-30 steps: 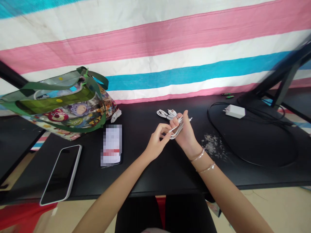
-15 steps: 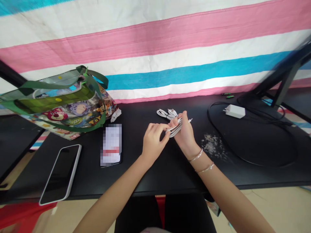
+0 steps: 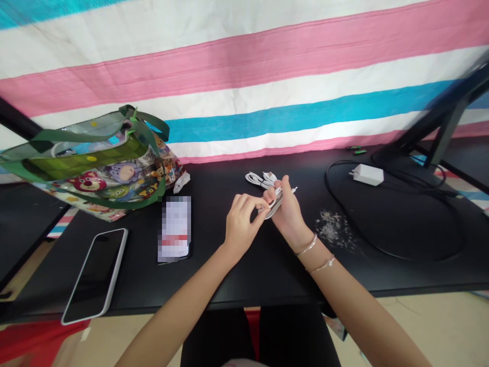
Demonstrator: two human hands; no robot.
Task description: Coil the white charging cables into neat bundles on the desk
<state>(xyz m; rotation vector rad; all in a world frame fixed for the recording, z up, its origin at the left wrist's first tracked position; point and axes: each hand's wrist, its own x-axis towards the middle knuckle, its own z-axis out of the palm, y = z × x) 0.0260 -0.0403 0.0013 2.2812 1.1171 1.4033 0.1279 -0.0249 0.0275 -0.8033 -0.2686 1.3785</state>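
Observation:
A bundled white charging cable (image 3: 274, 208) is gripped in my right hand (image 3: 291, 219), its loops lying across the fingers and a plug end sticking out past the thumb. My left hand (image 3: 242, 221) pinches the near end of the same loops between thumb and fingertips. Just behind the hands, a second white cable (image 3: 260, 179) lies coiled on the black table (image 3: 214, 275), tied with a dark band. My right fingers partly cover the held bundle.
On the left stand a clear cartoon bag (image 3: 122, 176) with green handles, a phone with a lit screen (image 3: 175, 229) and a white-cased phone (image 3: 95, 275). To the right lie a white charger (image 3: 368, 174), a black cable (image 3: 359, 239) and scattered pale bits (image 3: 334, 229).
My hands and the held cable bundle have shifted very slightly; the right hand is a little further left and tilted. Both hands keep their hold.

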